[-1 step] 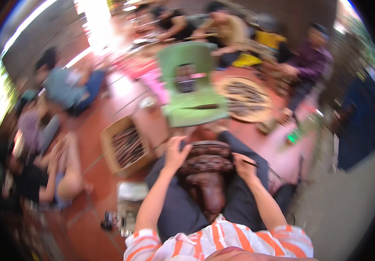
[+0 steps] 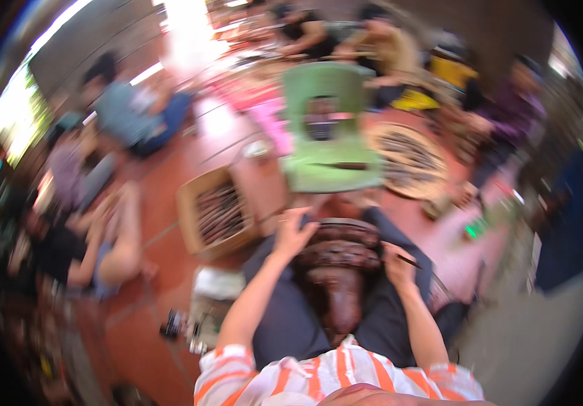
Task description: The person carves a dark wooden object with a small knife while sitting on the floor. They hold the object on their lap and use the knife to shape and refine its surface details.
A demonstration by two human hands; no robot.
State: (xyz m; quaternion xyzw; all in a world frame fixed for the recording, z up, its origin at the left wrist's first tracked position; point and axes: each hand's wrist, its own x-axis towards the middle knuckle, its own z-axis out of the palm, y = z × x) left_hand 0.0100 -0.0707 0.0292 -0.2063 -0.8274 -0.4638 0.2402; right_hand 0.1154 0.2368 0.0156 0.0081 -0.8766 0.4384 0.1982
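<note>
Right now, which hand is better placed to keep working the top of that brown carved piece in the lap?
Probably right. The right hand holds a thin dark tool at the edge of the brown carved piece, while the left hand lies spread on its upper left side, apparently steadying it. Blur hides the tool tip.

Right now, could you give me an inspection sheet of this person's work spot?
Surface: reddish-brown floor; the person sits with dark trousers as lap.
Job's things: dark brown carved wooden piece between the legs.
Clutter: green plastic chair, cardboard box of dark pieces, round woven tray.
Grips: left hand rests on the wooden piece; right hand holds a thin dark tool against it.
Cables: nothing seen.
Surroundings: other people seated around, blurred.
</note>
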